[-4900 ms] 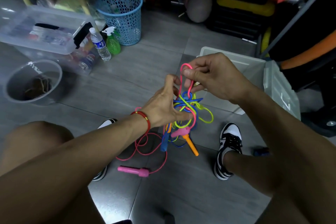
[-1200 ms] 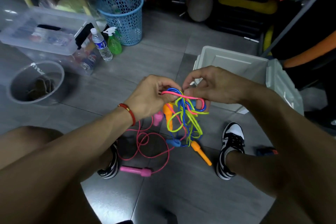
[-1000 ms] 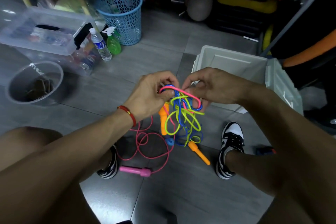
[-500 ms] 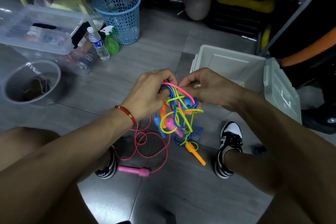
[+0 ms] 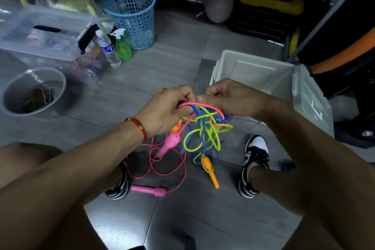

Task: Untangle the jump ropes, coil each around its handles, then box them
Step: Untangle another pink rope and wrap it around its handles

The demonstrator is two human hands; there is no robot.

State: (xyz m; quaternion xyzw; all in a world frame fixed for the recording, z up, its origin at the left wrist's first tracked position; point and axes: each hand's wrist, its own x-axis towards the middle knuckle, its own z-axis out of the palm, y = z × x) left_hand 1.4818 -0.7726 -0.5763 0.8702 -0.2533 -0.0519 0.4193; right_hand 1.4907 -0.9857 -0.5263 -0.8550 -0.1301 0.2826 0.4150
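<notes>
The knot of jump ropes hangs in the air between the knees, above the grey floor, and is held at its top by both hands. A pink cord arches across the top from one hand to the other, with blue and yellow-green loops bunched just beneath it. The left hand pinches the pink cord at its left end, fingers curled round it; the right hand grips the strands at the right end, though its fingertips are hidden behind the cords. The tangle therefore lies directly below the hands, its long axis running downward, about equally near to each.

One pink handle dangles under the left hand, pointing down and to the left. An orange handle hangs lowest, tilted down to the right. A second pink handle lies flat on the floor, its cord looping up to the knot. The open white box stands just behind the right hand.
</notes>
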